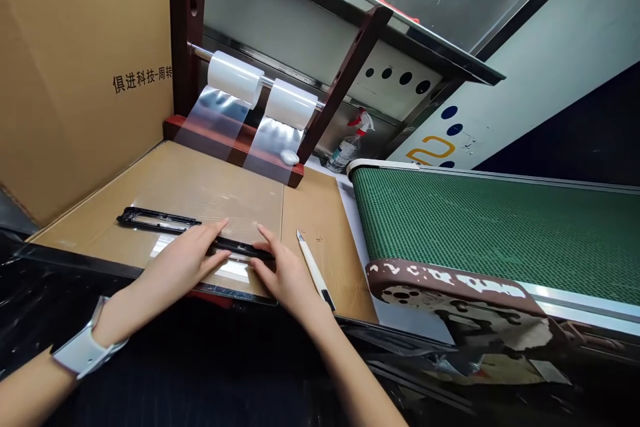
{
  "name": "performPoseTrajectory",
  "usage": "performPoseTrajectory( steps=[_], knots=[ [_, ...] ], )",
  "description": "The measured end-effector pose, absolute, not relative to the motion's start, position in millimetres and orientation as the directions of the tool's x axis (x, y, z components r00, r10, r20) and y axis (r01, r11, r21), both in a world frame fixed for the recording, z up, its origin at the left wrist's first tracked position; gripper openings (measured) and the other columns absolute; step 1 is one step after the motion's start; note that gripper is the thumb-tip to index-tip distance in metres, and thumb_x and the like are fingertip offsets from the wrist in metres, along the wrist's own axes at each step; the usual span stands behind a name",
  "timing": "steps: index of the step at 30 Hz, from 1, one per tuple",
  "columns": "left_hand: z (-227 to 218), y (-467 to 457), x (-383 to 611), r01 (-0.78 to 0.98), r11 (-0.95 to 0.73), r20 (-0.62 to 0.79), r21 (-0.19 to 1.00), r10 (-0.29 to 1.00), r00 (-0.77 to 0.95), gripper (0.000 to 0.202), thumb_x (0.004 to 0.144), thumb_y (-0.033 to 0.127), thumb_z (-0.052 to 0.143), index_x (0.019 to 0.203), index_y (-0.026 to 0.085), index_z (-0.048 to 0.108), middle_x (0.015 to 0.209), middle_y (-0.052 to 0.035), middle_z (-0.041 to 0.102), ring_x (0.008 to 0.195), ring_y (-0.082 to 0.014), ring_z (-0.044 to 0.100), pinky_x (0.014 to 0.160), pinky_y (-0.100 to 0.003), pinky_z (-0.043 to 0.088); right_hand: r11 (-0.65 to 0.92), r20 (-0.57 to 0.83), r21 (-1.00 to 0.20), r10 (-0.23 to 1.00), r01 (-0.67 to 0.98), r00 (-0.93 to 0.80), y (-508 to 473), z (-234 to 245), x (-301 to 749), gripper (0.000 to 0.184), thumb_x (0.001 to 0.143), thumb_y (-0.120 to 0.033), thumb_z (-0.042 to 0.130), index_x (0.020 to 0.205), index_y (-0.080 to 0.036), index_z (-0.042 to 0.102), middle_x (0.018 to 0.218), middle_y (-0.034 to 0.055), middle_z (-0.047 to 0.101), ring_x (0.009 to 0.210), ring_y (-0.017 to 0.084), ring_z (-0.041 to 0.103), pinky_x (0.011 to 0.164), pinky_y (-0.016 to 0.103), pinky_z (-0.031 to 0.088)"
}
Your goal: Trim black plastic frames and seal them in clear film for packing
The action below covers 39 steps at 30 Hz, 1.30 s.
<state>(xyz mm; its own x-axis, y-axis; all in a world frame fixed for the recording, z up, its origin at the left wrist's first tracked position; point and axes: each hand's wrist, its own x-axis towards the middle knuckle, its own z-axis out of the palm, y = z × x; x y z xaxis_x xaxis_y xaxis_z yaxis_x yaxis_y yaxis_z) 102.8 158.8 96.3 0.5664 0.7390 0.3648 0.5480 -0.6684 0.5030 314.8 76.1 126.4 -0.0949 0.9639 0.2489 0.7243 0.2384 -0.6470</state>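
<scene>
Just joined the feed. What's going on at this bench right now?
A person has both hands on a black plastic frame lying on a cardboard work board. The left hand and right hand rest on the frame's right-hand portion. Clear film runs down to the board from two rolls on a steel rod. A utility knife lies just beyond the right hand, and a green conveyor belt runs alongside.

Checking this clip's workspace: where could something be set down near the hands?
Bare cardboard shows between the clear film and the green conveyor belt, above the snap-off knife. It is crowded around the left hand and right hand, on the black plastic frame.
</scene>
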Motion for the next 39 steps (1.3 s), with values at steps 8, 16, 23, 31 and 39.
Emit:
performPoseTrajectory(
  steps=[8,16,23,31,39],
  knots=[
    [102,165,101,0.538,-0.642,0.325,0.547,0.755,0.570,0.061,0.095,0.054,0.038,0.136,0.012,0.052,0.111,-0.0159,0.071,0.103,-0.0316,0.065,0.093,-0.046,0.050,0.170,0.172,-0.742,0.983,0.649,-0.061,77,132,318,0.049,0.093,-0.020,0.052,0.140,-0.023,0.042,0.114,0.0072,0.072,0.112,0.020,0.065,0.100,0.044,0.048],
    [107,170,95,0.525,-0.620,0.272,0.583,0.758,0.593,0.059,0.095,0.055,0.038,0.136,0.015,0.053,0.129,-0.0156,0.066,0.116,-0.0310,0.061,0.101,-0.046,0.046,0.130,0.094,-0.774,0.991,0.620,-0.091,78,142,323,0.049,0.094,-0.018,0.048,0.142,-0.025,0.041,0.119,0.0072,0.070,0.114,0.020,0.064,0.102,0.046,0.047],
    [105,161,82,0.470,-0.626,0.272,0.622,0.736,0.620,0.056,0.092,0.055,0.046,0.139,0.025,0.049,0.134,-0.0095,0.063,0.121,-0.0290,0.059,0.104,-0.044,0.045,0.206,0.123,-0.699,0.978,0.685,-0.169,71,142,322,0.055,0.088,-0.012,0.056,0.140,-0.026,0.045,0.121,0.0087,0.065,0.118,0.022,0.059,0.100,0.047,0.047],
    [87,100,62,0.359,-0.325,0.222,0.875,0.928,0.298,0.056,0.083,0.054,0.063,0.134,0.033,0.052,0.138,-0.0050,0.059,0.124,-0.0312,0.056,0.107,-0.047,0.044,0.360,0.251,-0.635,0.933,0.684,-0.258,37,141,311,0.054,0.086,-0.010,0.057,0.137,-0.022,0.044,0.114,0.0098,0.063,0.109,0.023,0.060,0.095,0.040,0.051],
    [98,42,85,-0.428,0.438,-0.381,0.790,0.899,0.217,0.051,0.061,0.056,0.083,0.100,0.025,0.074,0.107,-0.0080,0.077,0.105,-0.0294,0.069,0.085,-0.028,0.059,0.479,0.384,-0.570,0.874,0.667,-0.299,18,140,303,0.057,0.086,-0.006,0.055,0.138,-0.025,0.040,0.120,0.0107,0.060,0.113,0.023,0.057,0.096,0.040,0.052]
  ],
)
